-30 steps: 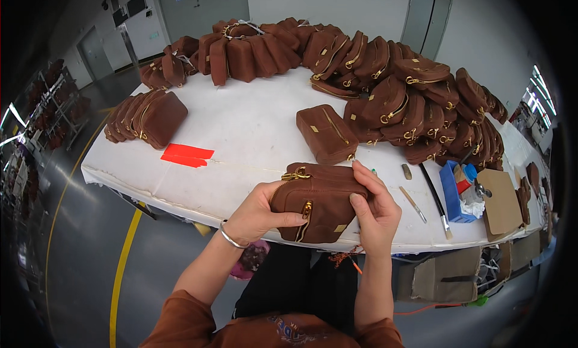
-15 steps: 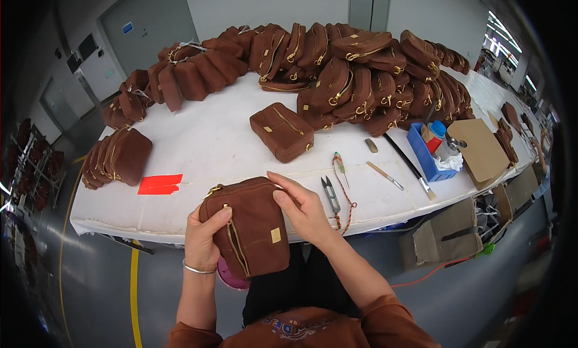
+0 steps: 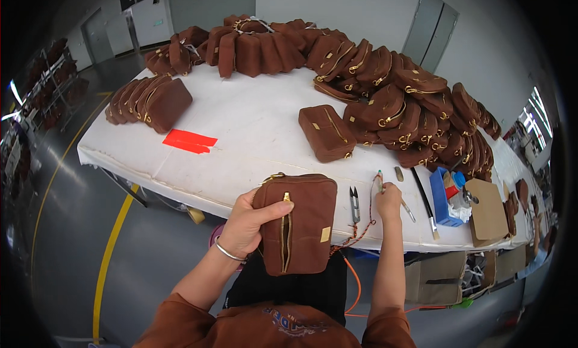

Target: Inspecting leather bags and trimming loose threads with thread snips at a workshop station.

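My left hand [image 3: 244,224] grips a brown zippered pouch [image 3: 313,221] by its left side, thumb pressed near the gold zipper pull. The pouch is held upright at the table's front edge, its front zipper partly parted, a small gold tag at lower right. Out on the table, my right hand [image 3: 388,200] has its fingers closed around a slim green-ended awl [image 3: 379,176]; most of the tool is hidden by the fingers. Beside that hand lie thread snips [image 3: 354,205], tied to a red-and-black cord [image 3: 355,238].
Many brown pouches [image 3: 415,122] are heaped at the back and right. A single pouch [image 3: 327,133] lies mid-table; a row of pouches [image 3: 168,104] stands left, near red tape [image 3: 189,141]. A brush [image 3: 426,203], a blue bin [image 3: 444,197] and a cardboard box [image 3: 487,212] are at right.
My right hand has let go of the pouch and moved right to the awl on the table. My left hand still holds the pouch. The view has turned.
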`<state>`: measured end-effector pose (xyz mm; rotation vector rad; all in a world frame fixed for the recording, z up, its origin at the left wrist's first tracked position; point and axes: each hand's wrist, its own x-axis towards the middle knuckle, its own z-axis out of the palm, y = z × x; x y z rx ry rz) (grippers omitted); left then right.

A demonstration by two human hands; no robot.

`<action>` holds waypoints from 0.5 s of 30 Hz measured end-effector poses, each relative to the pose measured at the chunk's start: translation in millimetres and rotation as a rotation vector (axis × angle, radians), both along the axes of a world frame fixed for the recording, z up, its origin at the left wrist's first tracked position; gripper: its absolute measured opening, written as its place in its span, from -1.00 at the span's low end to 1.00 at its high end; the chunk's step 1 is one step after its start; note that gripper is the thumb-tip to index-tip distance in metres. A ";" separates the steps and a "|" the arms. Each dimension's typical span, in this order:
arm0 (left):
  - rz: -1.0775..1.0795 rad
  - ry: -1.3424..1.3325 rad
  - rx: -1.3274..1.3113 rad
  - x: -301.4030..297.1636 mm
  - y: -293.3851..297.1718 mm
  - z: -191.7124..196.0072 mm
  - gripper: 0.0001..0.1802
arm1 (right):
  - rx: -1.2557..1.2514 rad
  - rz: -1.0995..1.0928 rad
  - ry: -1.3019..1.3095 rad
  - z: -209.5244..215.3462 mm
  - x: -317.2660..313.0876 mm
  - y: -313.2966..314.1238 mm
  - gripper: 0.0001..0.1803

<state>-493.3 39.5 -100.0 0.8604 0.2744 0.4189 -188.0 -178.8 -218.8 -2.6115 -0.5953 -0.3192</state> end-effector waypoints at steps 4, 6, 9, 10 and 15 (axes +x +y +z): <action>-0.061 -0.023 0.012 -1.0 -6.1 0.5 -0.68 | 0.469 -0.026 -0.035 34.9 -19.9 -7.4 -0.88; -0.093 0.000 0.022 -0.9 -10.8 -0.8 -0.69 | 1.047 0.216 0.048 57.1 -44.6 -6.5 -0.84; -0.101 -0.001 0.003 0.7 -15.6 -4.6 -0.69 | 1.358 0.312 0.219 113.7 -116.0 13.3 -0.85; -0.104 -0.001 0.002 2.4 -17.6 -4.4 -0.69 | 1.447 0.410 0.302 121.2 -137.7 16.4 -0.86; -0.106 -0.019 0.037 11.7 -34.0 -2.8 -0.67 | 1.501 0.697 0.467 123.3 -201.8 42.1 -0.70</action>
